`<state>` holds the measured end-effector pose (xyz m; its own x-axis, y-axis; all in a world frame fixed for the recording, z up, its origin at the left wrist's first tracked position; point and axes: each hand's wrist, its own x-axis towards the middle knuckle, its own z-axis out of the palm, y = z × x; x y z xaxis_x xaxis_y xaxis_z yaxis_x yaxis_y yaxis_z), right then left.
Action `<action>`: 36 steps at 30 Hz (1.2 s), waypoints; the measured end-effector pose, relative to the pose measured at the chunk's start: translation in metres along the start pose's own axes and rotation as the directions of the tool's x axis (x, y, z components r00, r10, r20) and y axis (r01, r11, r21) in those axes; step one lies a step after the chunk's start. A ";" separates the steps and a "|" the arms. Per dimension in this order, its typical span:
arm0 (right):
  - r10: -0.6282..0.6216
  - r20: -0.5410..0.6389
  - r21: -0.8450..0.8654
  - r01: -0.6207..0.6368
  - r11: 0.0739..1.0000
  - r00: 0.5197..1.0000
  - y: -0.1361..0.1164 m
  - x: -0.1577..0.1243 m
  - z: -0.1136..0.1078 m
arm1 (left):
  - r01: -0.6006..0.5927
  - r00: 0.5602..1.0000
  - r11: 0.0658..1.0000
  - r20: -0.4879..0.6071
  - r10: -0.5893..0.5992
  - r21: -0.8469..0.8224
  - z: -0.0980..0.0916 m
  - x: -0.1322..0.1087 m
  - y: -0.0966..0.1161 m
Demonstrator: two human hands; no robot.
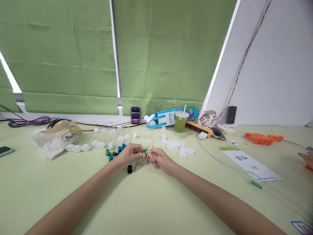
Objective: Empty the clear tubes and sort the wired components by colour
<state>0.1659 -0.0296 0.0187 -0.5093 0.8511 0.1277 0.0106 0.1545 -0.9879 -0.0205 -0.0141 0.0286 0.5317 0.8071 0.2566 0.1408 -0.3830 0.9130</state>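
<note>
My left hand [129, 155] pinches a small shiny green round piece [144, 152] between its fingertips. Close against it, my right hand [160, 158] has its fingers closed at the same spot; what they grip is too small to make out. Thin wire-like metal bits [149, 141] stick up behind the fingers. Below the hands lie small clear or metallic parts [143, 161], partly covered. A black knob-shaped piece [129, 169] stands just below my left hand. To its left are several shiny blue pieces [111, 158] and another green piece [107, 152].
White round caps [183, 154] lie in groups on both sides. Farther back stand a paper bag [57, 138], a cup with green drink [181, 122] and a blue-white bag [166, 119]. On the right are a white cable [220, 161], a printed sheet [254, 166] and orange parts [261, 138].
</note>
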 end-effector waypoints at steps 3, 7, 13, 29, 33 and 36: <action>-0.224 -0.050 -0.469 0.175 0.866 0.973 -0.001 -0.002 0.000 | 0.060 0.997 0.998 0.038 -0.060 -0.018 -0.002 -0.001 -0.002; -0.366 0.025 -0.823 0.227 0.521 0.930 0.001 -0.003 0.000 | 0.115 0.992 0.990 0.060 -0.111 -0.080 -0.001 -0.001 0.003; -0.374 0.154 -0.932 0.260 0.253 0.914 0.010 0.002 -0.001 | 0.165 0.986 0.980 0.027 -0.163 -0.106 -0.002 0.000 0.012; -0.392 -0.242 -0.808 0.039 0.588 0.888 -0.001 -0.001 0.008 | 0.114 0.993 0.992 0.002 -0.114 -0.053 0.003 0.002 0.002; -0.346 -0.211 -0.749 0.076 0.658 0.914 0.001 -0.001 0.008 | 0.106 0.994 0.993 -0.003 -0.106 -0.046 0.004 0.002 0.003; -0.344 -0.155 -0.693 0.147 0.706 0.926 0.000 -0.002 0.008 | 0.098 0.995 0.995 -0.009 -0.098 -0.033 0.003 0.002 0.004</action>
<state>0.1602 -0.0347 0.0182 -0.3420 0.8127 0.4717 0.5288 0.5814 -0.6183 -0.0162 -0.0151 0.0316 0.5075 0.8450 0.1686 0.1647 -0.2872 0.9436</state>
